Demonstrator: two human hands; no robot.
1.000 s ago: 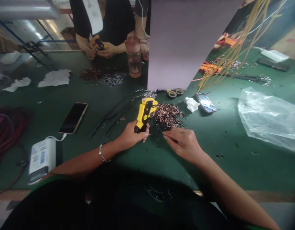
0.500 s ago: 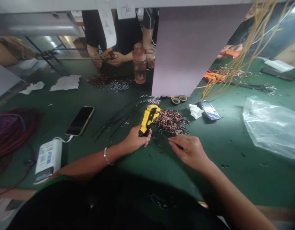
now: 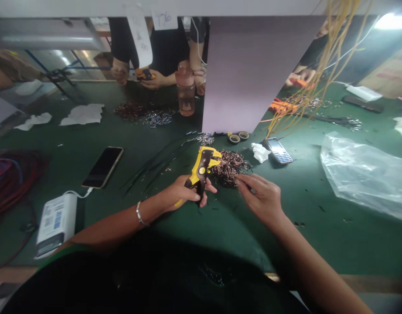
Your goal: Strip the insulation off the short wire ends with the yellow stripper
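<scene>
Your left hand (image 3: pixel 182 192) wraps round the handle of a yellow-and-black wire stripper (image 3: pixel 202 170), whose head points to about one o'clock. At the tool's three o'clock, a pile of copper-coloured wire offcuts (image 3: pixel 231 165) lies on the green table (image 3: pixel 345 244). Your right hand (image 3: pixel 264 196) has thumb and forefinger pinched together at the pile's five o'clock edge; I cannot tell what is between them. A crumpled tissue (image 3: pixel 260 152) sits at the pile's two o'clock.
</scene>
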